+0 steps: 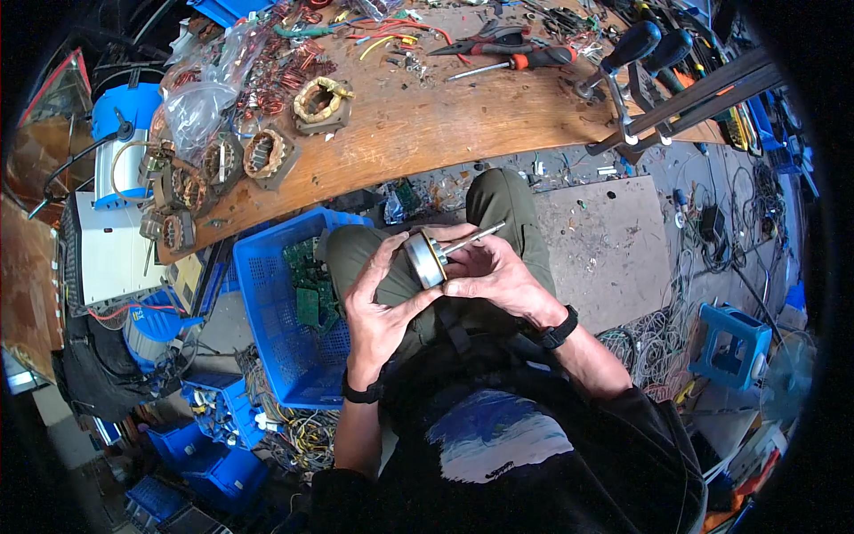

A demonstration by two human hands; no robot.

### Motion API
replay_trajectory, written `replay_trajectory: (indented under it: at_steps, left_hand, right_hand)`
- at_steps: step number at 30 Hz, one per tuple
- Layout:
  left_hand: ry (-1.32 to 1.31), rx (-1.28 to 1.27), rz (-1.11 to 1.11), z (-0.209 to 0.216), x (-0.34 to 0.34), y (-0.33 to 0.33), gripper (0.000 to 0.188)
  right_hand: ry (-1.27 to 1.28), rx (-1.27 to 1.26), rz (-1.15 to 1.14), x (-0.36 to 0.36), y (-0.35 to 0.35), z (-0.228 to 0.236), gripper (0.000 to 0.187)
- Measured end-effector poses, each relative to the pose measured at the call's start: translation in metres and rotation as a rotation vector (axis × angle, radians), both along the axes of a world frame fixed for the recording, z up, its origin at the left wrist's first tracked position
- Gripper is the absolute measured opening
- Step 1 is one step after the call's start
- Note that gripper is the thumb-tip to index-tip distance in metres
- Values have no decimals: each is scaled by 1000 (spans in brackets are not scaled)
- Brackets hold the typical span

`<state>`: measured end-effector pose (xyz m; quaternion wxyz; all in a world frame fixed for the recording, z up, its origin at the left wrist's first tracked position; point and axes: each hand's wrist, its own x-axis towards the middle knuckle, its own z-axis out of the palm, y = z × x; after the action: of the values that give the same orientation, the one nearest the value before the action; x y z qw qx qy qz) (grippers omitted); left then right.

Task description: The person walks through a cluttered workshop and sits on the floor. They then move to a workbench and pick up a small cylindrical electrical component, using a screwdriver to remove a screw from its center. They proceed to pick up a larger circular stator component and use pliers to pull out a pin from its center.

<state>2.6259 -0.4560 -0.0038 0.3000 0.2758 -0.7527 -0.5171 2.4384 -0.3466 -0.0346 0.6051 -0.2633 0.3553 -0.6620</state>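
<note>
Over my lap I hold a short silver metal cylinder (424, 261) with a thin shaft (478, 238) sticking out of its right face; it looks like a small electric motor. My left hand (375, 322) is closed round its left side, fingers on top and thumb beneath. On the right, my right hand (500, 283) grips the shaft side, its thumb pressed against the lower edge of the cylinder. The right fingers are partly hidden behind the shaft.
Ahead is a wooden workbench (391, 125) bearing stator cores (267, 156), copper coils (298, 76), pliers (485, 44) and a screwdriver (498, 68). A clamp (621, 107) grips its right side. At my left knee stands a blue basket (267, 343) with circuit boards (311, 298).
</note>
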Motion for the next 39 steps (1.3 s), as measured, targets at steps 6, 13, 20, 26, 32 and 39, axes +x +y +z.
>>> replay_trajectory:
  at_steps: [6,13,20,26,32,39]
  left_hand:
    - [-30,40,-18,-2,2,-1,82]
    - [-43,19,10,3,-4,2,73]
    - [3,99,0,2,-5,5,74]
    - [19,103,-5,-5,1,2,74]
    - [10,74,1,-7,0,3,74]
    - [-80,-59,5,5,-8,5,71]
  right_hand:
    - [-9,-14,-40,3,-2,0,57]
    - [87,24,-86,2,-1,3,51]
    - [148,4,-87,1,-3,6,50]
    - [93,0,-51,2,-2,0,57]
    - [94,-21,-54,4,-3,-3,63]
    - [54,7,-55,-1,1,-6,57]
